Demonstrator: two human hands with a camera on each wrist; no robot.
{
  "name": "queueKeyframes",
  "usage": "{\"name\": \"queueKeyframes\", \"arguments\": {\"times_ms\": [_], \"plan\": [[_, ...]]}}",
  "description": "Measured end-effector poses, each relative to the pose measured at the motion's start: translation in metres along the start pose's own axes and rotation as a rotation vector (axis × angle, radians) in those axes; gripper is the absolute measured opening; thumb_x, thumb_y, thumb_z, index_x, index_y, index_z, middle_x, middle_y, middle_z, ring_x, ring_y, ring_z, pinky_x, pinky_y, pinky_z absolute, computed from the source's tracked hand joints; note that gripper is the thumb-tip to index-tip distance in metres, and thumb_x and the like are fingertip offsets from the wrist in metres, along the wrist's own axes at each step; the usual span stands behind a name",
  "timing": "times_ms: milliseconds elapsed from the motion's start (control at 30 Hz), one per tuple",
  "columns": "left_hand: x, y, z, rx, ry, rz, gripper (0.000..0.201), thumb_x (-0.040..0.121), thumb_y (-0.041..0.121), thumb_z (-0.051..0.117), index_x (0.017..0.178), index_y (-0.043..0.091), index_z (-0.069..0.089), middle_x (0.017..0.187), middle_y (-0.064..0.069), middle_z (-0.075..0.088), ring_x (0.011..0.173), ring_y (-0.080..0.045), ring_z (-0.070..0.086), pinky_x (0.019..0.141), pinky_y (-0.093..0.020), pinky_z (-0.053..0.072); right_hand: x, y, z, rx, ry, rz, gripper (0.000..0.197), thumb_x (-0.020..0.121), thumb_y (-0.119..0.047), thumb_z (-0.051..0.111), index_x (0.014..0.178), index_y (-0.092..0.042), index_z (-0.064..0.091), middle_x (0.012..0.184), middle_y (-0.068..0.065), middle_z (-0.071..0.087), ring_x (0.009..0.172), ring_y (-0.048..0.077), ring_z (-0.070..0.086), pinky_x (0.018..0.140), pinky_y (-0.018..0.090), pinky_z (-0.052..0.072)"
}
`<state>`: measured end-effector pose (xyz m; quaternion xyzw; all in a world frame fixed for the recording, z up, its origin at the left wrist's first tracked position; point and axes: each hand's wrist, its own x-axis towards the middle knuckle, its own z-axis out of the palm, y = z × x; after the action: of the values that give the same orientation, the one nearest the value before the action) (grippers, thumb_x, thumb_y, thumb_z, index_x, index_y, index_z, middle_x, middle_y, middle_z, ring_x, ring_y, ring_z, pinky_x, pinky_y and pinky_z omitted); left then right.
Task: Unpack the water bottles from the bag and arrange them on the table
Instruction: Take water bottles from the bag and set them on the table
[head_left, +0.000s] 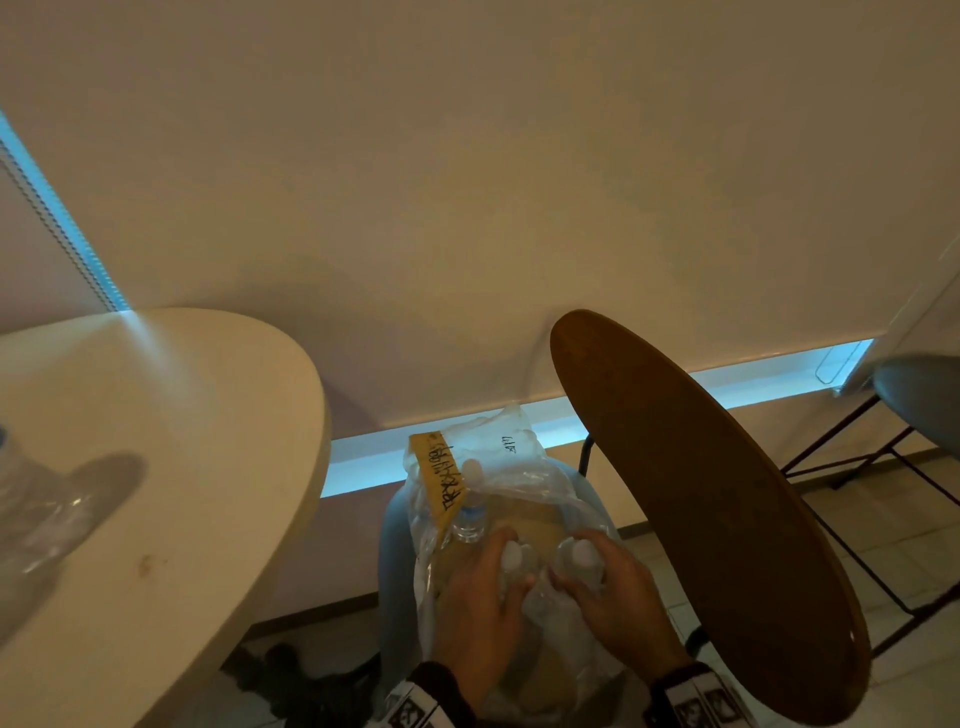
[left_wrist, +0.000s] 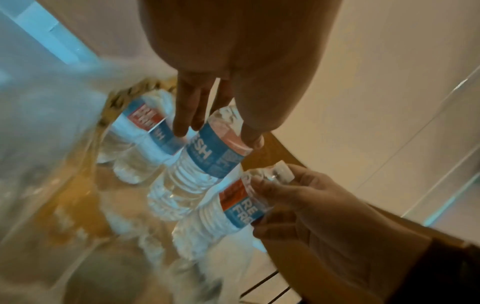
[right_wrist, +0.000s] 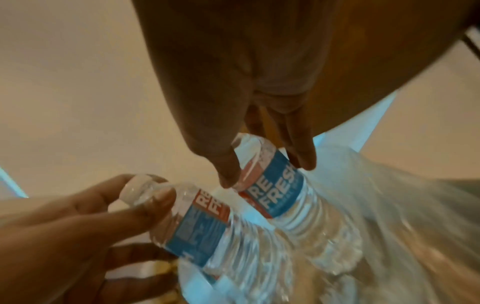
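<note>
Dim, warm amber cast in all three views. Cold blue daylight leaks in only at a strip along the blind's (head_left: 467, 182) lower edge and a narrow line at the upper left of the head view. It streaks pale across the table (head_left: 171, 415), lower left, where a soft dark shadow lies beside a blurred bottle (head_left: 31, 509) at the frame edge. Head view bends straight lines near its borders. Wrist views: bag (left_wrist: 46, 144) smeared by motion blur, palms at top dark and unfocused, bottle labels (right_wrist: 272, 185) fairly legible, small glints on the plastic.
</note>
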<state>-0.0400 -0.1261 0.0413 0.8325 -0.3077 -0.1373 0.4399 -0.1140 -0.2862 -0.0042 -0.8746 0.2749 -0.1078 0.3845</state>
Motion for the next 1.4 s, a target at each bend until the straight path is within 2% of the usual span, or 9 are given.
{"name": "queueKeyframes", "arguments": {"times_ms": [100, 233, 367, 533, 700, 867, 1000, 1200, 1400], "plan": [[-0.016, 0.012, -0.021, 0.020, 0.060, 0.019, 0.038, 0.094, 0.041, 0.055, 0.130, 0.041, 0.042, 0.132, 0.016, 0.053, 0.123, -0.007, 0.051, 0.102, -0.025, 0.044, -0.016, -0.029, -0.035, -0.011, -0.020, -0.101, 0.041, 0.081, -0.035, 0.077, 0.113, -0.043, 0.052, 0.103, -0.026, 0.056, 0.099, 0.000, 0.058, 0.081, 0.020, 0.053], [-0.041, 0.047, -0.070, 0.064, 0.141, 0.054, 0.047, 0.089, 0.052, 0.057, 0.132, 0.049, 0.037, 0.131, 0.018, 0.055, 0.115, -0.005, 0.055, 0.098, -0.034, 0.052, -0.032, -0.087, -0.082, -0.004, -0.006, -0.253, 0.037, 0.077, -0.043, 0.077, 0.097, -0.057, 0.049, 0.095, -0.036, 0.058, 0.089, -0.007, 0.062, 0.068, 0.009, 0.051], [-0.066, 0.091, -0.124, 0.088, 0.276, 0.155, 0.042, 0.085, 0.052, 0.061, 0.120, 0.053, 0.039, 0.114, 0.019, 0.061, 0.101, -0.005, 0.060, 0.085, -0.033, 0.057, -0.043, -0.147, -0.121, -0.018, 0.049, -0.412, 0.043, 0.067, -0.065, 0.063, 0.106, -0.054, 0.051, 0.099, -0.032, 0.062, 0.090, -0.002, 0.066, 0.072, 0.013, 0.054], [-0.096, 0.131, -0.185, 0.039, 0.438, 0.223, 0.042, 0.079, 0.053, 0.062, 0.117, 0.043, 0.046, 0.098, 0.014, 0.067, 0.087, -0.012, 0.065, 0.072, -0.036, 0.060, -0.052, -0.230, -0.152, 0.076, 0.061, -0.596, 0.038, 0.068, -0.053, 0.066, 0.103, -0.040, 0.060, 0.101, -0.027, 0.066, 0.093, -0.007, 0.064, 0.069, 0.001, 0.049], [-0.119, 0.142, -0.232, 0.088, 0.591, 0.216, 0.040, 0.076, 0.068, 0.056, 0.110, 0.053, 0.041, 0.106, 0.030, 0.054, 0.092, 0.000, 0.058, 0.059, -0.022, 0.060, -0.049, -0.298, -0.149, 0.211, 0.064, -0.731, 0.036, 0.066, -0.053, 0.063, 0.097, -0.035, 0.061, 0.095, -0.030, 0.067, 0.086, -0.003, 0.064, 0.065, 0.002, 0.049], [-0.134, 0.132, -0.266, 0.157, 0.706, 0.165, 0.038, 0.080, 0.048, 0.064, 0.112, 0.051, 0.043, 0.089, 0.032, 0.060, 0.086, 0.014, 0.055, 0.064, 0.001, 0.044, -0.030, -0.351, -0.124, 0.276, -0.007, -0.879, 0.028, 0.075, -0.043, 0.068, 0.098, -0.029, 0.060, 0.097, -0.021, 0.067, 0.085, -0.007, 0.066, 0.064, 0.012, 0.052], [-0.135, 0.120, -0.281, 0.225, 0.761, 0.115, 0.039, 0.086, 0.042, 0.062, 0.120, 0.046, 0.044, 0.092, 0.033, 0.057, 0.091, 0.012, 0.056, 0.070, 0.002, 0.042, -0.007, -0.377, -0.090, 0.257, -0.083, -0.920, 0.025, 0.084, -0.032, 0.074, 0.102, -0.020, 0.061, 0.093, -0.009, 0.070, 0.089, 0.010, 0.070, 0.066, 0.033, 0.058], [-0.128, 0.107, -0.292, 0.262, 0.819, 0.060, 0.038, 0.089, 0.047, 0.055, 0.125, 0.044, 0.040, 0.087, 0.042, 0.045, 0.076, 0.028, 0.049, 0.062, 0.000, 0.040, 0.018, -0.405, -0.040, 0.168, -0.156, -0.933, 0.027, 0.082, -0.043, 0.071, 0.099, -0.026, 0.060, 0.098, -0.007, 0.071, 0.093, 0.012, 0.069, 0.066, 0.037, 0.057], [-0.120, 0.105, -0.295, 0.354, 0.900, 0.021, 0.048, 0.091, 0.048, 0.052, 0.135, 0.034, 0.039, 0.109, 0.019, 0.063, 0.090, 0.002, 0.061, 0.076, -0.020, 0.055, 0.030, -0.423, -0.010, 0.069, -0.200, -0.908, 0.038, 0.078, -0.051, 0.068, 0.107, -0.029, 0.058, 0.103, -0.007, 0.071, 0.092, 0.013, 0.068, 0.076, 0.045, 0.060]]}}
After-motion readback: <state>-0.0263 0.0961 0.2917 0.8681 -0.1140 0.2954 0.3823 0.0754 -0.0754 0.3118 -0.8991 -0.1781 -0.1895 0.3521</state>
